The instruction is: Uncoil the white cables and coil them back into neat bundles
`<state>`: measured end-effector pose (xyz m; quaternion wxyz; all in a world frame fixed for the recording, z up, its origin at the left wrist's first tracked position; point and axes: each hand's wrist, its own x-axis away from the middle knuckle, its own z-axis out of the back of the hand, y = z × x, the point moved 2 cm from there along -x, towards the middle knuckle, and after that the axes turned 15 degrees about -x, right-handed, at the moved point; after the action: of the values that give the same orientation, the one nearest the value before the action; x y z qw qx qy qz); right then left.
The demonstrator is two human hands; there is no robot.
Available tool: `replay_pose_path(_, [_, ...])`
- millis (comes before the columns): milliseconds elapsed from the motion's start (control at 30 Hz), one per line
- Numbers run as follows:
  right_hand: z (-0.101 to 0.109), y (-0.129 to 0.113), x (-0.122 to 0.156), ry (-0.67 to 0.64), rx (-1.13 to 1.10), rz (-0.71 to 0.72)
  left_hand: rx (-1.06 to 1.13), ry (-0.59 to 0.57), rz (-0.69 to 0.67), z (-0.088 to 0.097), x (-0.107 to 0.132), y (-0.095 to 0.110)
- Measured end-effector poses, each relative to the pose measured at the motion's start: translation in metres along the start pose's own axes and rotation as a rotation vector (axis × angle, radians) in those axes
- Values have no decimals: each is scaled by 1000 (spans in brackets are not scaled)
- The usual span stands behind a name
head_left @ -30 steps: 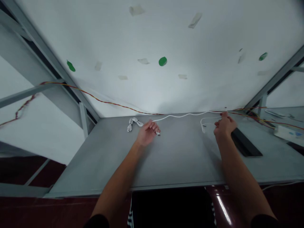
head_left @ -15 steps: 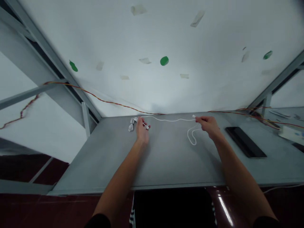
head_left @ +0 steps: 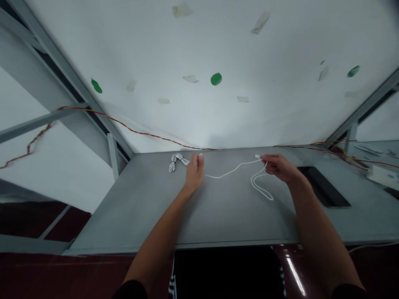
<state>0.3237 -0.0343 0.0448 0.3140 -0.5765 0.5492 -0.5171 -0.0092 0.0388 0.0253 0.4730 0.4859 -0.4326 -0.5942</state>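
A thin white cable runs slackly between my two hands above the grey table. My left hand is closed around one end of it; that end is mostly hidden by the fingers. My right hand pinches the cable near its other end, and a white plug sticks out past the fingertips. Below the right hand a loop of the same cable hangs down. Just left of my left hand, a bundled white cable with dark ties lies on the table.
A black phone-like slab lies right of my right forearm on the grey table. Twisted red-yellow wires run along the white back panel. Metal frame posts stand at both sides. A white box-like item sits at far right.
My left hand has moved right and slightly toward me, away from the bundled cable. My right hand has shifted a little right. The cable between them sags lower, and the loop hangs further down.
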Motion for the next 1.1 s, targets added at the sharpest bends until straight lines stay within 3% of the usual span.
replay_pose_path(100, [1, -3, 1, -39, -99, -12, -273, -174, -99, -7, 11, 3])
replay_pose_path(200, [3, -3, 0, -21, -175, -3, -366, -292, -86, -12, 16, -3])
replay_pose_path(300, [1, -1, 0, -19, -176, -6, -522, -344, -111, -13, 15, -10])
replay_pose_path(433, [-2, -1, 0, -18, -173, 38, -602, -363, -275, -13, 12, -9])
replay_pose_path(533, [-7, 1, -1, -37, -171, 47, -381, -351, -306, -18, 13, -4])
replay_pose_path(733, [-40, 18, 1, -113, 33, 50, 313, -225, 135, -32, 17, -4])
replay_pose_path(833, [-62, 25, 7, -200, 257, 17, 574, -147, 249, -28, 16, 2])
replay_pose_path(967, [-78, 33, 12, -273, 424, -5, 709, -132, 322, -13, 9, 16])
replay_pose_path(1100, [-77, 42, 8, -270, 463, 5, 736, -123, 396, 0, 7, 23])
